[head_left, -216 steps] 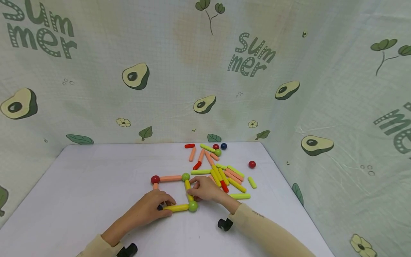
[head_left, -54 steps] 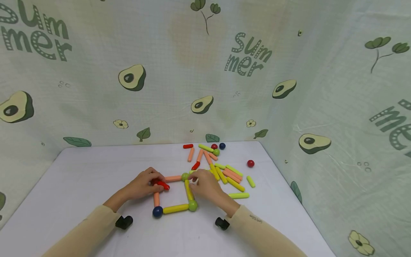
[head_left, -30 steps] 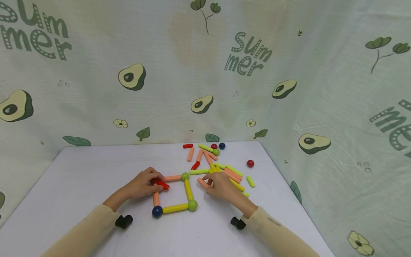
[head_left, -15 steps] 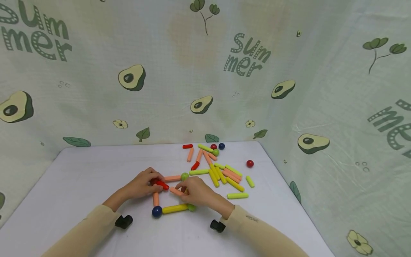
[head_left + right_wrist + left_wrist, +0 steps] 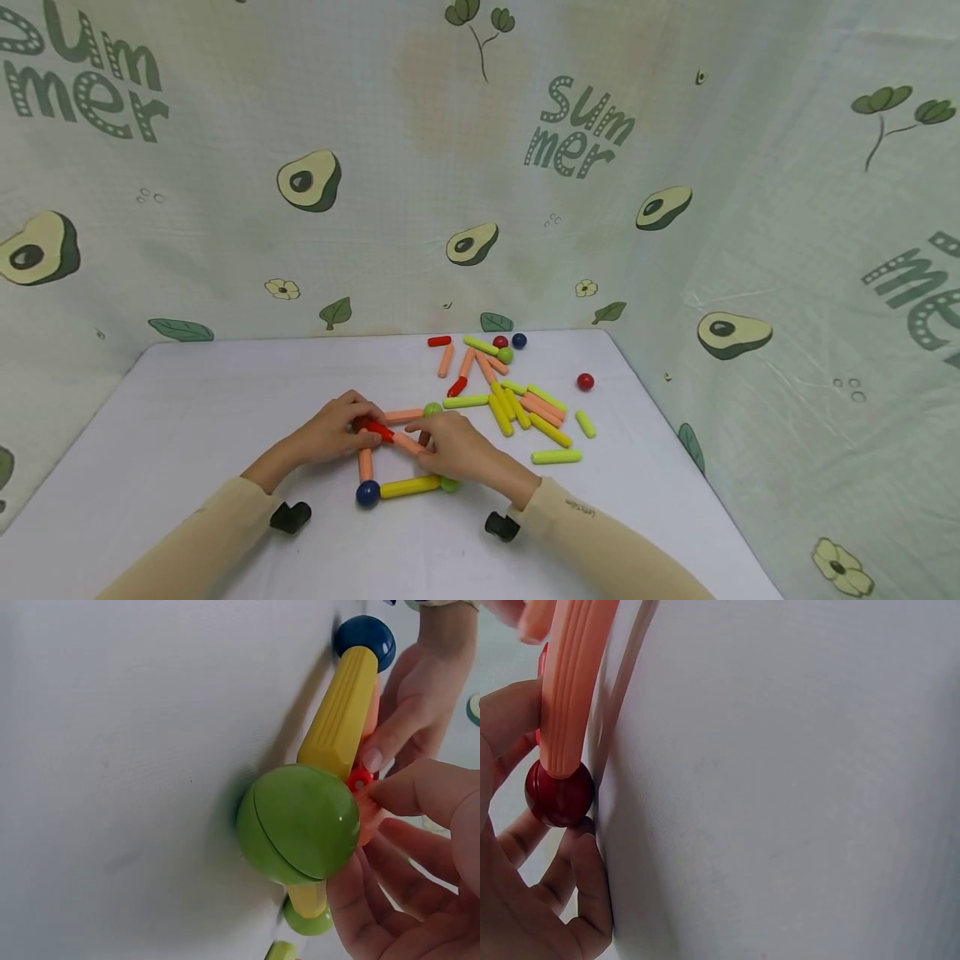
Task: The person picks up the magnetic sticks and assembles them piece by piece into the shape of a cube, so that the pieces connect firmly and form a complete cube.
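Observation:
Toy rods and balls form a four-sided frame. A blue ball (image 5: 368, 494), a near yellow rod (image 5: 410, 487) and a left orange rod (image 5: 365, 464) show plainly. My left hand (image 5: 333, 429) is at the far-left corner, fingers around the red ball (image 5: 559, 793), pinching a short red rod (image 5: 380, 431) that slants inward. Between thumb and fingers my right hand (image 5: 457, 450) pinches a loose orange rod (image 5: 407, 443), its tip right at the red rod's end. That hand hides the frame's right yellow rod and partly covers the near green ball (image 5: 449, 483) and far green ball (image 5: 432, 409).
Right of the frame lies a scatter of yellow rods (image 5: 549, 431), orange rods (image 5: 542, 408) and lime rods (image 5: 557, 457). Further back are a small blue ball (image 5: 519, 341) and a short red rod (image 5: 439, 341). A lone red ball (image 5: 585, 382) sits near the right table edge.
My left hand has gone from the near side to the far-left corner and gained a red rod. My right hand has picked an orange rod from the scatter and carried it left to the red rod.

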Motion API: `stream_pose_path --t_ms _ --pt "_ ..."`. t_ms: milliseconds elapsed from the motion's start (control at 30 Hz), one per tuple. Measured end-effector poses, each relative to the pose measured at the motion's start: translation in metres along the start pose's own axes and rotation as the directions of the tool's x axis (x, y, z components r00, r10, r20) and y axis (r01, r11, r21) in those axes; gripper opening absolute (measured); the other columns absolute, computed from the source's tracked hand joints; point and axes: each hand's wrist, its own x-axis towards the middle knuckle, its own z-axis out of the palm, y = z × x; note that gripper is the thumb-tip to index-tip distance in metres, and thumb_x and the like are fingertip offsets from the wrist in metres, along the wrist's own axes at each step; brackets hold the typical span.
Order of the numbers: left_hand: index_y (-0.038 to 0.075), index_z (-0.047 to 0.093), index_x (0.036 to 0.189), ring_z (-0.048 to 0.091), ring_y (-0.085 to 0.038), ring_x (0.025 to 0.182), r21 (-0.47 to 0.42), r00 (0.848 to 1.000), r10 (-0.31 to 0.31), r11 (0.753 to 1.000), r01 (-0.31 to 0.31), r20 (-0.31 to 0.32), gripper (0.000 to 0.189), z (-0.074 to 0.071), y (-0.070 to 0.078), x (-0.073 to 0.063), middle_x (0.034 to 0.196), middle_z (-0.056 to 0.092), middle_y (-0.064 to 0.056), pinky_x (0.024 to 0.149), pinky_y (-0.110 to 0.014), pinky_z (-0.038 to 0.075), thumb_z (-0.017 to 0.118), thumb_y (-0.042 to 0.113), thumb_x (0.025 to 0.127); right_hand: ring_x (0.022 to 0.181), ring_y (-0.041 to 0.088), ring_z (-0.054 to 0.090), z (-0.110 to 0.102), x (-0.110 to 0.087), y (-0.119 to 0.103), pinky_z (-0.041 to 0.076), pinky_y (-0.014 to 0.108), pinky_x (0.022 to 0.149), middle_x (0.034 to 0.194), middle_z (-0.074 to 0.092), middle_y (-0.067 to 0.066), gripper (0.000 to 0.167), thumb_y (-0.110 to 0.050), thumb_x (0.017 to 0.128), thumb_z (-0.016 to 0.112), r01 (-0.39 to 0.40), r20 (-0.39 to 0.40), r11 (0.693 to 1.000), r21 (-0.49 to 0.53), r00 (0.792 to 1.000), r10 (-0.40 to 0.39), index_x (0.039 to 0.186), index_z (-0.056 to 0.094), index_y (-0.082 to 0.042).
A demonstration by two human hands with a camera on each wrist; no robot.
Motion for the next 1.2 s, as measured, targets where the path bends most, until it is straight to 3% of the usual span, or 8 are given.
stream_pose_path --t_ms 167,367,533,700,833,967,1200 --pt "0.024 0.075 0.115 0.051 -0.019 0.099 -0.004 1.000 0.007 1.000 -0.007 0.003 0.023 0.001 -0.002 0.000 0.114 0.057 -0.002 0.081 -0.035 0.045 0.082 0.031 0.095 0.075 0.005 0.058 -0.003 -0.002 0.006 0.054 0.018 0.067 0.098 0.069 -0.002 0.050 -0.006 0.093 0.080 0.007 -0.035 0.998 0.063 0.999 -0.005 0.141 0.068 -0.011" --pt "0.024 0.075 0.115 0.051 -0.020 0.099 -0.004 1.000 -0.002 1.000 0.002 0.001 0.024 0.001 -0.002 0.001 0.114 0.057 -0.003 0.080 -0.035 0.045 0.083 0.032 0.094 0.085 0.007 0.064 -0.007 -0.008 0.014 0.055 0.017 0.077 0.099 0.069 -0.006 0.032 -0.009 0.093 0.082 0.028 -0.084 0.992 0.121 0.996 -0.018 0.123 0.072 -0.012" --pt "0.025 0.075 0.115 0.051 -0.020 0.100 0.000 1.000 -0.003 1.000 0.003 0.001 0.024 0.001 -0.001 0.000 0.115 0.057 -0.003 0.081 -0.036 0.045 0.083 0.034 0.094 0.086 0.011 0.064 -0.011 -0.016 0.024 0.055 0.018 0.076 0.093 0.064 -0.009 0.024 -0.010 0.091 0.084 0.044 -0.119 0.991 0.128 0.993 -0.029 0.106 0.067 -0.018" --pt "0.025 0.074 0.116 0.052 -0.020 0.101 -0.006 1.000 -0.006 1.000 0.006 0.007 0.025 0.000 -0.001 0.000 0.116 0.057 -0.003 0.081 -0.037 0.045 0.082 0.034 0.094 0.080 0.009 0.059 -0.014 -0.022 0.034 0.052 0.018 0.069 0.088 0.063 -0.008 0.022 -0.010 0.090 0.084 0.050 -0.127 0.994 0.097 0.991 -0.037 0.099 0.066 -0.019" --pt "0.024 0.074 0.116 0.051 -0.021 0.101 -0.005 1.000 -0.010 1.000 0.010 0.011 0.025 0.000 -0.001 0.000 0.116 0.057 -0.003 0.081 -0.037 0.045 0.082 0.034 0.094 0.080 0.008 0.057 -0.015 -0.025 0.036 0.049 0.019 0.071 0.092 0.069 -0.008 0.018 -0.011 0.090 0.085 0.023 -0.106 0.999 0.047 0.994 -0.018 0.104 0.075 -0.014" --pt "0.025 0.075 0.117 0.051 -0.021 0.101 0.007 1.000 -0.016 1.000 0.016 0.011 0.026 0.000 -0.001 0.001 0.116 0.057 -0.003 0.081 -0.036 0.045 0.082 0.035 0.094 0.083 0.011 0.060 -0.015 -0.027 0.033 0.048 0.020 0.075 0.096 0.075 -0.005 0.018 -0.014 0.090 0.086 -0.003 -0.098 1.000 -0.012 0.995 0.001 0.107 0.080 -0.011" --pt "0.023 0.074 0.117 0.051 -0.021 0.101 0.007 1.000 -0.018 1.000 0.018 0.009 0.027 0.000 -0.001 0.000 0.116 0.057 -0.003 0.081 -0.037 0.045 0.082 0.035 0.094 0.076 0.007 0.051 -0.010 -0.019 0.021 0.039 0.019 0.063 0.091 0.070 -0.006 0.015 -0.018 0.090 0.087 -0.029 -0.159 0.993 -0.113 0.987 0.011 0.104 0.083 -0.014"
